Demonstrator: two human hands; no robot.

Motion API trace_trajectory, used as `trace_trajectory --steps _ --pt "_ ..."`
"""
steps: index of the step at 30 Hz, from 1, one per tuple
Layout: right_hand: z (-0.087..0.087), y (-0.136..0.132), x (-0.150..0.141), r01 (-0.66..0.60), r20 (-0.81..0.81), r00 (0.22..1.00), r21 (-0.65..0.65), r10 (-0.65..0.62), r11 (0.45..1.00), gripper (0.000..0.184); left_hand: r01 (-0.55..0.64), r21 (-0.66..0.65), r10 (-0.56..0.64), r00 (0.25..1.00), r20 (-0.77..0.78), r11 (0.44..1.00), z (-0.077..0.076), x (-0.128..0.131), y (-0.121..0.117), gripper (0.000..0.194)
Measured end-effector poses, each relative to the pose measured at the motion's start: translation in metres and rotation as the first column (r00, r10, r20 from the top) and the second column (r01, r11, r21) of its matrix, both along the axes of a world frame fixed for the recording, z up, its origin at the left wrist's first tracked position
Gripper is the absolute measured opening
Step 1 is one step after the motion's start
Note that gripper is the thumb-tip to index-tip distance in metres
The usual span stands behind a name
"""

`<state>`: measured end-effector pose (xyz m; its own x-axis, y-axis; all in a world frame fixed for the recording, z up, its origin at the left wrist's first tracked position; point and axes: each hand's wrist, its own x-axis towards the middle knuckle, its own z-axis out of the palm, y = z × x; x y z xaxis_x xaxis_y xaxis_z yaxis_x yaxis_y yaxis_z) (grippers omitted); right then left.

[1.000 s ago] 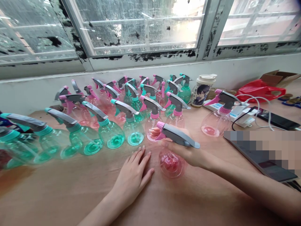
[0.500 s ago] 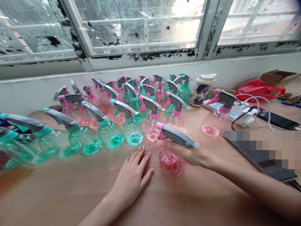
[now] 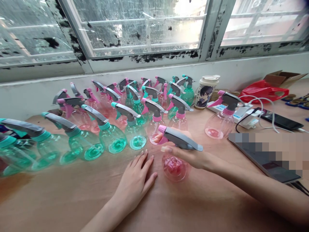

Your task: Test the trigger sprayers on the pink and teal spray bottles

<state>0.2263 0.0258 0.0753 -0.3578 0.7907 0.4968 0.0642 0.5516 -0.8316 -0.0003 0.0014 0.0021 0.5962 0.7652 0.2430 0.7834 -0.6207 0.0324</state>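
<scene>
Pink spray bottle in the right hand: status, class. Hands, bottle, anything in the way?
Right hand gripping pink spray bottle near its top. Left hand palm down on table. Other spray bottles standing close beyond.

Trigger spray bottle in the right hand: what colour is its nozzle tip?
Pink; the nozzle tip shows best in the head view.

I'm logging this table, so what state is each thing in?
Held pink spray bottle, upright, sprayer on
Right hand, curled around its neck
Left hand, palm down
Nearest green bottles, standing, sprayers on
Other pink bottles, standing
Tumbler, upright, lidded
Red bag, crumpled
Cardboard box, open
Phone, screen dark
</scene>
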Motion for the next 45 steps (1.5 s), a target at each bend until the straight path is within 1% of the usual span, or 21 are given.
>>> trace_trajectory --steps 4,7,10,16,18,22,24,27,30,33,35,36,38,40,43,45 --pt "-0.001 -0.001 -0.002 -0.053 -0.087 0.995 -0.096 0.045 0.994 0.036 -0.001 -0.016 0.001 1.000 0.013 1.000 0.002 0.001 0.000 0.042" --pt "0.001 -0.003 -0.004 -0.026 -0.113 0.994 -0.141 0.010 0.990 0.044 0.003 -0.025 -0.002 0.999 0.034 1.000 0.001 0.000 0.000 0.041" --pt "0.002 -0.003 -0.006 -0.007 -0.124 0.992 -0.147 -0.011 0.989 0.045 0.002 -0.010 -0.002 0.999 0.043 1.000 -0.001 -0.001 -0.001 0.042" --pt "-0.003 -0.003 -0.005 -0.008 -0.129 0.992 -0.134 -0.010 0.991 0.043 0.005 0.002 -0.005 0.999 0.036 1.000 -0.002 0.000 -0.001 0.044" --pt "-0.002 -0.004 -0.003 0.013 -0.103 0.994 -0.121 -0.025 0.993 0.042 0.002 0.000 -0.002 1.000 0.022 1.000 -0.001 0.000 -0.001 0.043" --pt "0.000 -0.011 0.003 0.150 -0.015 0.988 -0.084 -0.152 0.985 0.049 -0.004 -0.002 0.004 1.000 -0.009 1.000 0.001 0.001 -0.001 0.043" --pt "-0.002 -0.016 0.006 0.189 0.048 0.981 -0.080 -0.186 0.979 0.048 -0.003 0.006 0.003 1.000 -0.006 1.000 0.001 0.001 0.000 0.043" --pt "-0.004 -0.025 0.011 0.216 0.140 0.968 -0.057 -0.207 0.975 0.038 0.004 0.022 -0.004 1.000 0.005 1.000 -0.001 0.000 0.001 0.042" --pt "0.001 -0.038 0.016 0.281 0.176 0.943 0.035 -0.282 0.959 0.029 0.006 0.034 -0.006 1.000 0.000 0.999 -0.003 0.000 0.003 0.043" --pt "0.008 -0.051 0.030 0.368 0.263 0.888 0.085 -0.377 0.926 0.023 0.002 0.034 -0.002 1.000 -0.014 0.999 -0.004 -0.001 0.005 0.043" --pt "0.006 -0.054 0.047 0.438 0.328 0.829 0.122 -0.452 0.891 0.028 -0.001 0.026 0.002 1.000 -0.027 1.000 -0.004 -0.001 0.006 0.044" --pt "0.003 -0.052 0.058 0.487 0.323 0.798 0.149 -0.508 0.860 0.031 -0.004 0.023 0.005 0.999 -0.032 1.000 -0.004 -0.001 0.007 0.044" --pt "-0.006 -0.044 0.080 0.574 0.310 0.738 0.177 -0.599 0.799 0.037 -0.005 0.018 0.005 0.999 -0.034 1.000 -0.004 -0.002 0.009 0.046" --pt "-0.015 -0.032 0.100 0.651 0.291 0.667 0.220 -0.686 0.727 0.040 0.004 0.020 -0.004 1.000 -0.018 1.000 -0.006 -0.004 0.011 0.047" --pt "-0.020 -0.012 0.117 0.703 0.267 0.613 0.245 -0.744 0.668 0.043 0.023 0.038 -0.024 0.999 0.021 0.999 -0.009 -0.007 0.014 0.048" --pt "-0.019 0.000 0.121 0.717 0.251 0.598 0.256 -0.761 0.648 0.044 0.029 0.053 -0.031 0.999 0.034 0.998 -0.011 -0.009 0.016 0.049"
